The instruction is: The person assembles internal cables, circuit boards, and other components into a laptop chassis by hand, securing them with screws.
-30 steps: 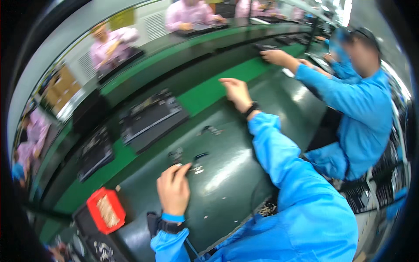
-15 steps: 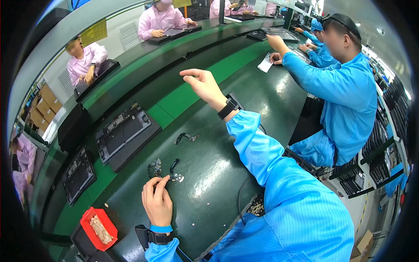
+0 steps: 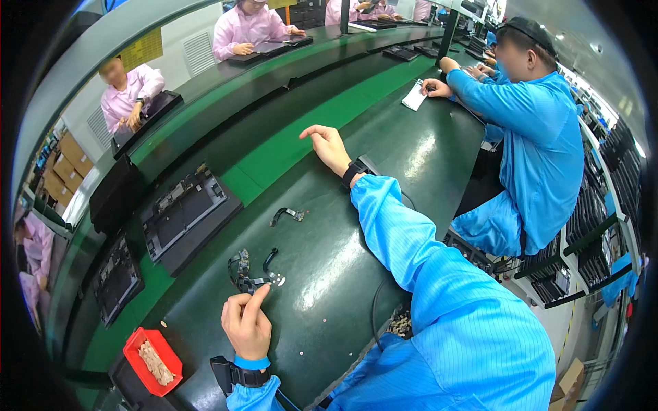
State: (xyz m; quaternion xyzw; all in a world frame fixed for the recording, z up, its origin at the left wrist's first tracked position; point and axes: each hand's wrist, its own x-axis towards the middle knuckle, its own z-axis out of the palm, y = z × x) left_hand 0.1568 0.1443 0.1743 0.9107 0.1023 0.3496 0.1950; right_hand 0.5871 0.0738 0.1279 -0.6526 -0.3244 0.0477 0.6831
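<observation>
My left hand [image 3: 247, 327] is low over the green bench, its fingers curled together and the fingertips at the edge of a dark flex cable part [image 3: 240, 266]. Whatever lies between those fingertips, if anything, is too small to make out. Just right of them is a curved black flex cable [image 3: 270, 260] with a pale end. Farther up the bench rests another small flex cable [image 3: 288, 215]. My right hand [image 3: 329, 152] is raised over the far side of the bench, index finger stretched out, nothing visible in it.
To the left, an opened device housing [image 3: 185, 205] sits on a dark pad, with a second housing [image 3: 118, 281] nearer. A red tray [image 3: 128, 353] holds pale pieces. A co-worker in blue [image 3: 538, 151] sits at right beside a white sheet [image 3: 415, 96]. A black cord [image 3: 375, 312] runs by my sleeve.
My right hand has come lower and a little to the right. My left fingertips have drawn slightly back toward me, showing more of the flex cable part. The co-worker's raised arm has lowered.
</observation>
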